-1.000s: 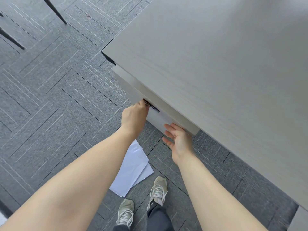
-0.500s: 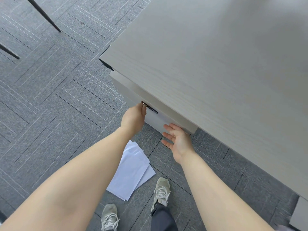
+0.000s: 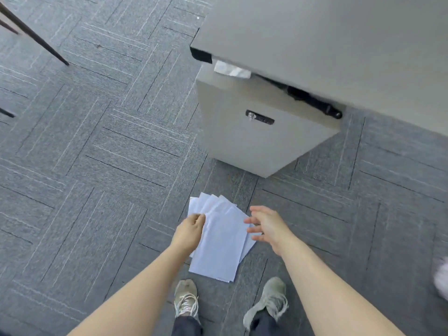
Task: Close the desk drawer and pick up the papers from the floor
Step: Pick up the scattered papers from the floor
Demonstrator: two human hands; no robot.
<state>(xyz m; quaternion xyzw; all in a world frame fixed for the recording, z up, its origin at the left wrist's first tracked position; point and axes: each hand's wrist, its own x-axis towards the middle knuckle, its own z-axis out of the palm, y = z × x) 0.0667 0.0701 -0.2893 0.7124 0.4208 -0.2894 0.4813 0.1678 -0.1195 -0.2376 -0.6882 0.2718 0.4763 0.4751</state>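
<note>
A fanned stack of white papers (image 3: 221, 241) lies on grey carpet tiles (image 3: 97, 166), just in front of 2 sneakers (image 3: 185, 299). The left hand (image 3: 190, 230), fingers curled, touches the stack's left edge; the right hand (image 3: 268, 225) hovers spread-fingered. The desk drawer (image 3: 257, 132) looks shut. Loose sheets could slide apart if gripped unevenly. No writing is readable.
</note>
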